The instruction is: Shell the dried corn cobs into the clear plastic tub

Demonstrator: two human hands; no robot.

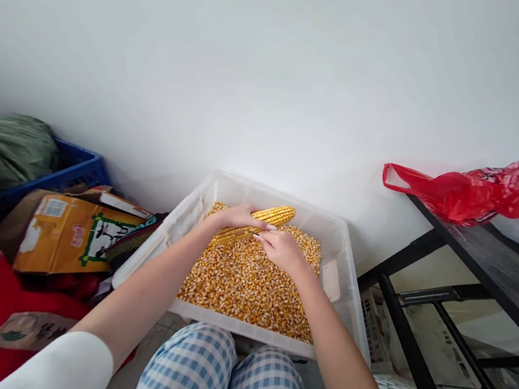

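A yellow corn cob (276,215), still thick with kernels, is held tilted over a translucent plastic bin (347,289). My left hand (240,216) wraps around its lower end. Close against the left fingertips, my right hand (280,248) has its thumb and fingers drawn together near the cob's underside; what sits between them is hidden. Beneath my left hand, another yellow cob (231,236) shows partly, touching the loose kernels. Loose corn kernels (244,285) spread across the bin's bottom in a thick layer.
A black metal frame table (514,280) with a red plastic bag (484,189) stands at right. To the left are a yellow cardboard box (68,235), a blue crate (89,169) and a red bag (16,306). The white wall (279,78) rises behind the bin.
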